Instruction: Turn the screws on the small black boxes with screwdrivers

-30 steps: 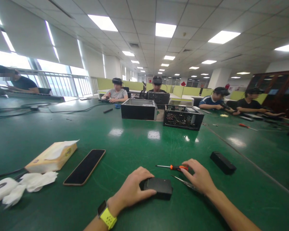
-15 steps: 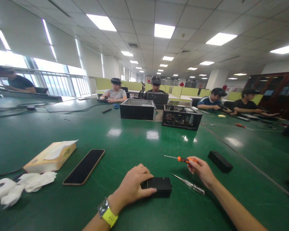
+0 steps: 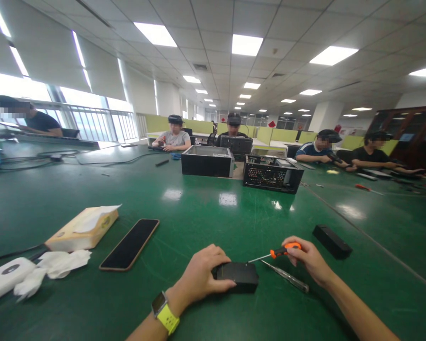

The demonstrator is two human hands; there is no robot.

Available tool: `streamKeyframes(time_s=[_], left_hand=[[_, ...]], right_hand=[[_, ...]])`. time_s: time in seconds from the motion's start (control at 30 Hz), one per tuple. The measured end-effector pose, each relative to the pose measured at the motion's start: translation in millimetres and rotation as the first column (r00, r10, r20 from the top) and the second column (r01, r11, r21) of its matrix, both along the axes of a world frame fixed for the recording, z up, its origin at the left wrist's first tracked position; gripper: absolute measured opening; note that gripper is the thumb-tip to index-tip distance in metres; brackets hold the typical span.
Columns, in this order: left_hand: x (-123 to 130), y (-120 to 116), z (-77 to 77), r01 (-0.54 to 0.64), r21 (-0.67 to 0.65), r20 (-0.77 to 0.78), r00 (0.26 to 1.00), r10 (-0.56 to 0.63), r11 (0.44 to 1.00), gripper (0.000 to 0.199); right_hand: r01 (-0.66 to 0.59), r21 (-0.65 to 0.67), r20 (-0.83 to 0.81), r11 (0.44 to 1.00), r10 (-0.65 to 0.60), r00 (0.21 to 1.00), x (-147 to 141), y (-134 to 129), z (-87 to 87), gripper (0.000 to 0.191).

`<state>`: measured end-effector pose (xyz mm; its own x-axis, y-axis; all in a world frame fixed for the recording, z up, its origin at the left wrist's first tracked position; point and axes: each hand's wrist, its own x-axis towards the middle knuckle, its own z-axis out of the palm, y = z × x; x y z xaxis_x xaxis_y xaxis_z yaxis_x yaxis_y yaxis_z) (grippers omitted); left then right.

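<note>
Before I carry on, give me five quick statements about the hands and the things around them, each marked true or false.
1. The left hand grips the near box. True.
2. The right hand holds the screwdriver. True.
3. The screwdriver points away from the near box. False: it points toward the far side of the near box; contact is too small to tell.
4. The phone lies to the left of the left hand. True.
5. The left hand holds a second tool. False: a clear-handled tool lies on the table.
</note>
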<state>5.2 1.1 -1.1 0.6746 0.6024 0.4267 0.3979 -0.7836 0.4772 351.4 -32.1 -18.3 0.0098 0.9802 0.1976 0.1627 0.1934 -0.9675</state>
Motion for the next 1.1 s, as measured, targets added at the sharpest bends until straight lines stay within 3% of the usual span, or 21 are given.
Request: streamKeyframes(time_s=[0.27, 0.6, 1.1], left_hand=[[-1, 2, -3.7, -0.007, -0.024, 0.065, 0.998, 0.008, 1.0, 0.053], [1, -1, 0.6, -0.019, -0.007, 0.059, 0.998, 0.02, 1.0, 0.035], [1, -1, -2.0, -0.012, -0.021, 0.044, 0.999, 0.013, 1.0, 0.033]], right_hand=[[0.003, 0.017, -0.002, 1.0, -0.003, 1.0, 3, -3, 3.8, 0.031], [0.012, 0.038, 0.075, 0.999, -0.015, 0.997, 2, -6, 3.6, 0.03], [0.031, 0.09, 0.201, 0.995, -0.049, 0.978, 2, -13, 11.1, 0.027]])
